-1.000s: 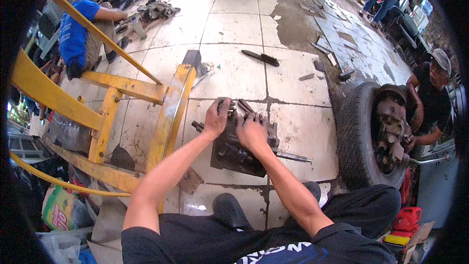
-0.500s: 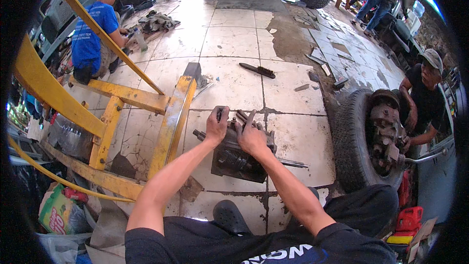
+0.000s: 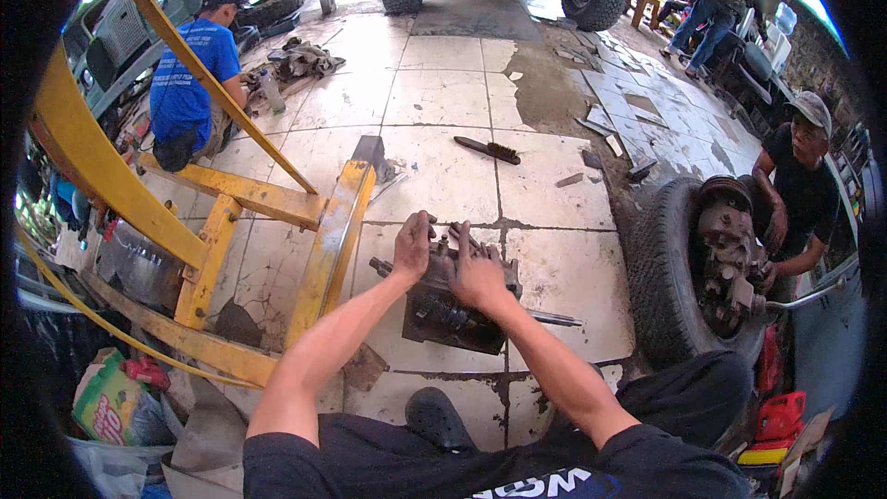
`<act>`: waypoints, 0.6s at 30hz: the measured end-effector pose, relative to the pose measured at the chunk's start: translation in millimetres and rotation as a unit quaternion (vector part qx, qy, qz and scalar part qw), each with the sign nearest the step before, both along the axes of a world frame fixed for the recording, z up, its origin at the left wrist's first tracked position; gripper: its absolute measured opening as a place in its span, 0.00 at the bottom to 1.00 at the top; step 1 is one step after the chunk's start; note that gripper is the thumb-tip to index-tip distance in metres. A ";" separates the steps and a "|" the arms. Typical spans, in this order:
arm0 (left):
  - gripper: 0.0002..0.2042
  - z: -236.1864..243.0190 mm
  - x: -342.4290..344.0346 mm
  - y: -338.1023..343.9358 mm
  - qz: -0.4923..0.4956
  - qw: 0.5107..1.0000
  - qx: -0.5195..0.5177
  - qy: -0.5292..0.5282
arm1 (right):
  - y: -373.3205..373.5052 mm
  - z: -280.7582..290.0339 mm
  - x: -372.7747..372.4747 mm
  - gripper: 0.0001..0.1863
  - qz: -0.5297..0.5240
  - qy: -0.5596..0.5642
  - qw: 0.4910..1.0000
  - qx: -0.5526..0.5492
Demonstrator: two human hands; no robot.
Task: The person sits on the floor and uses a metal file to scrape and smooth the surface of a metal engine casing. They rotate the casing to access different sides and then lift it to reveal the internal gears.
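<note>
A dark, greasy gearbox [image 3: 453, 310] rests on the tiled floor in front of my knees, with a splined shaft [image 3: 554, 318] sticking out to the right and a shorter shaft end on the left. At its upper left side is my left hand [image 3: 413, 248], fingers curled and pressed together; whatever they hold is hidden. My right hand [image 3: 480, 275] lies over the top of the gearbox, its fingers bent around small dark metal parts that I cannot make out. Beyond the gearbox, a wire brush [image 3: 487, 149] with dark bristles lies on the tiles.
A yellow steel frame [image 3: 337, 240] stands close on my left. At right, a tyre [image 3: 661, 268] carries a metal assembly [image 3: 725, 240], which a person in a cap [image 3: 804, 162] touches. A person in blue [image 3: 189, 74] crouches far left. A red plastic item [image 3: 781, 416] sits at lower right.
The view has tilted slightly, so the scene sits a little lower. My left hand has turned, its fingers drawn closer together. My right forefinger, stretched out before, is now bent nearer the gearbox.
</note>
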State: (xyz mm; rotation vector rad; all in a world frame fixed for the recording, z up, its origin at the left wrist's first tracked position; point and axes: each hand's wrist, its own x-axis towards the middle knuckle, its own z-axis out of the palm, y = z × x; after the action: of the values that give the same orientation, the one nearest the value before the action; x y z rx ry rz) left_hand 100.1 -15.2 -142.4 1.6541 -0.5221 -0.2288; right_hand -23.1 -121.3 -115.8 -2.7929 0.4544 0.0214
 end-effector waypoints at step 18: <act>0.31 -2.8 5.5 -1.5 -0.023 0.999 -0.004 0.024 | -8.7 13.5 8.8 0.48 0.017 0.111 0.993 0.033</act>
State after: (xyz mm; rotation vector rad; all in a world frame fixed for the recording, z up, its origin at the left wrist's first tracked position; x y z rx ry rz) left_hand 105.6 -16.8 -145.2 1.6251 -0.5251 -0.2991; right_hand -14.4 -130.0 -102.3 -2.7444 0.4497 0.3508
